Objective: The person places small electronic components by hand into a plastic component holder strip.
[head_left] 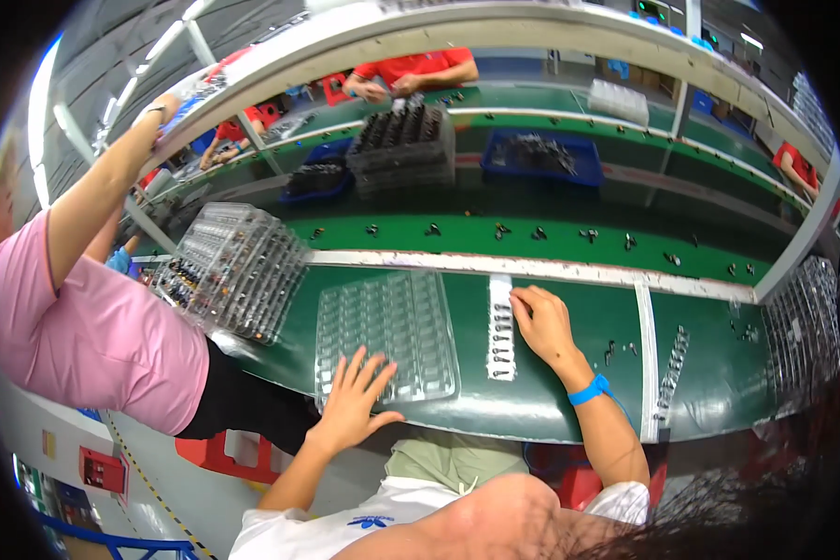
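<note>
A clear plastic blister tray (387, 322) with rows of moulded pockets lies on the green bench in front of me. My left hand (350, 406) rests on its near left part, fingers spread. To the right of the tray, a white strip (500, 282) holds a row of several small dark-and-silver parts (501, 336). My right hand (541, 322) is at the strip's far right edge, with its fingers curled together. Whatever its fingertips hold, if anything, is hidden. A blue band (590, 389) circles my right wrist.
Stacked filled clear trays (238, 266) stand at the left, more trays (801, 322) at the right edge. Small parts ride on the green conveyor (401, 245) beyond a white rail (476, 264). A blue bin (541, 157) sits farther back. A person in pink (112, 336) stands close left.
</note>
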Available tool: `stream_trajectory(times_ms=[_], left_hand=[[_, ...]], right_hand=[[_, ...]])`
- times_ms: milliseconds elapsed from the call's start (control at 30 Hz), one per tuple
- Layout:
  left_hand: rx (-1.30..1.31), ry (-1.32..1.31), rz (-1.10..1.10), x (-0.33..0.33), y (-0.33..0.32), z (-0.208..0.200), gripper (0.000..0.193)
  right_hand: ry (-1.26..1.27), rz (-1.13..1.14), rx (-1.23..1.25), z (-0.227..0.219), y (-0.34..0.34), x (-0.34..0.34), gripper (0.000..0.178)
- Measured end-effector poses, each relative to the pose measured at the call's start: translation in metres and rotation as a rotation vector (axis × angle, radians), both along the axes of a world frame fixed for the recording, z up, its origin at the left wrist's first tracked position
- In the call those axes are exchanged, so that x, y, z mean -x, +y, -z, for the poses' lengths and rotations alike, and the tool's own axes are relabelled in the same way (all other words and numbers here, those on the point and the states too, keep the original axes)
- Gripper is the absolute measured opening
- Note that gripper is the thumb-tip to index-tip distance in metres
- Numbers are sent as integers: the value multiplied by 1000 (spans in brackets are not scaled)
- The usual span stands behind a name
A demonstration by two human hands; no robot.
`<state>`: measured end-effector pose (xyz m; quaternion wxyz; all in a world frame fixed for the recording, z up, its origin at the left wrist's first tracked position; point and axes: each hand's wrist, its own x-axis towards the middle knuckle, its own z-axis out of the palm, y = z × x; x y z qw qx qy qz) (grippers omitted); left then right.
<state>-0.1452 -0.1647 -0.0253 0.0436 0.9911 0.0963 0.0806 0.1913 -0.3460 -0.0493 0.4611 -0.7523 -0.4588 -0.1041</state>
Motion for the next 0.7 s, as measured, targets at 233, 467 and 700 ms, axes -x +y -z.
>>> stream_trajectory(times_ms=[233, 467, 700], left_hand=[[-4, -300, 105, 58, 7, -25, 47], [41, -348, 108, 48, -3, -31, 49], [-193, -871, 71, 33, -25, -128, 22]], right_hand=[[-11, -51, -17, 7, 3, 7, 13], [-5, -38, -18, 4, -1, 6, 12], [21, -86, 9, 3, 3, 8, 13]])
